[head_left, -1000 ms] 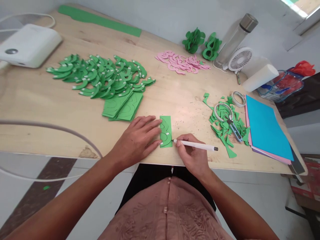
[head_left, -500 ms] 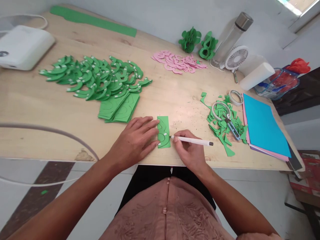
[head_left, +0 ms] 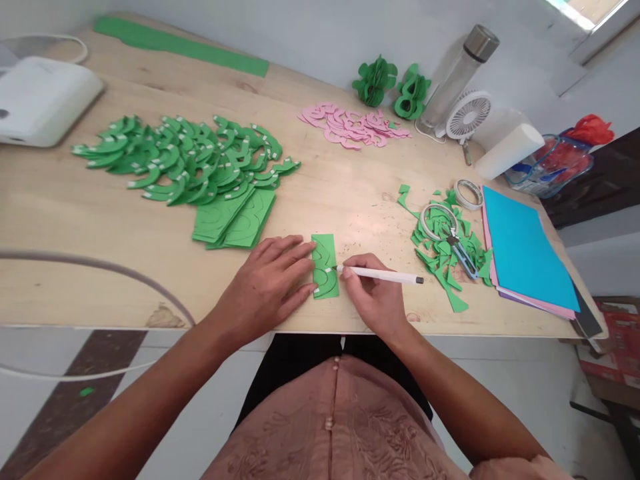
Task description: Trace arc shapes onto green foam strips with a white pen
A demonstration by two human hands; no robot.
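Observation:
A small green paper rectangle (head_left: 325, 257) with curved pen lines and small white bits on it lies near the table's front edge. My left hand (head_left: 273, 277) rests flat, its spread fingertips touching the paper's left side. Pinched in my right hand (head_left: 375, 297) is a white pen (head_left: 385, 274), its dark tip at the paper's right part, near the middle curve. Left of the paper are stacked green rectangles (head_left: 233, 220) with similar drawn curves. Behind them spreads a heap of curved green paper cut-outs (head_left: 195, 160), many with white tabs.
Green scraps (head_left: 450, 267) lie to the right, with light blue-handled scissors (head_left: 465, 259) and a tape roll (head_left: 469, 194). Further right are coloured sheets (head_left: 530, 250). Pink cut-outs (head_left: 350, 123), a bottle (head_left: 457, 80) and a small fan (head_left: 469, 115) stand behind. A cable (head_left: 125, 270) loops at left.
The pen tip has moved slightly up and left over the green paper, toward its middle curve. My left hand stays on the paper. The whole view has shifted a little.

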